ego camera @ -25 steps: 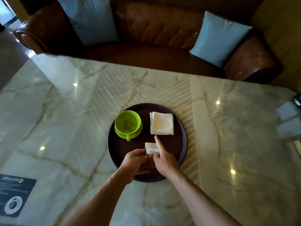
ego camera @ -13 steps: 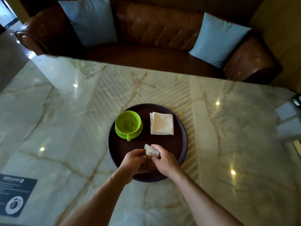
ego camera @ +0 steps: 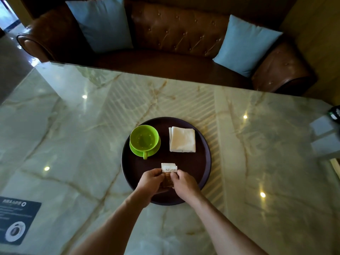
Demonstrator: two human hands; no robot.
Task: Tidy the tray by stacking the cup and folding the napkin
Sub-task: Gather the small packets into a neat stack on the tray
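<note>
Left hand: the left hand (ego camera: 150, 179) pinches the left edge of a small printed napkin (ego camera: 168, 168), fingers curled onto it.
Right hand: the right hand (ego camera: 184, 183) pinches the same napkin's right edge, thumb and fingers pressed together on it.
Small napkin: held between both hands over the near part of the tray (ego camera: 201, 162); its white top sticks out beyond the fingertips, a brown part lies between the hands.
Folded napkin: a white folded napkin (ego camera: 182, 139) lies flat on the tray's far right, apart from both hands.
Cup: a green cup (ego camera: 144, 138) stands upright on a green saucer (ego camera: 156, 149) on the tray's far left, handle toward the person.
Surface: glossy pale marble table (ego camera: 257, 153) with tan veins and light glints.
Room: brown tufted leather sofa (ego camera: 180, 30) behind the table, with two light blue cushions (ego camera: 103, 23).
Writing: the small napkin reads "talk" after characters too small to tell; a dark sticker (ego camera: 16, 218) at the near left edge is illegible.
</note>
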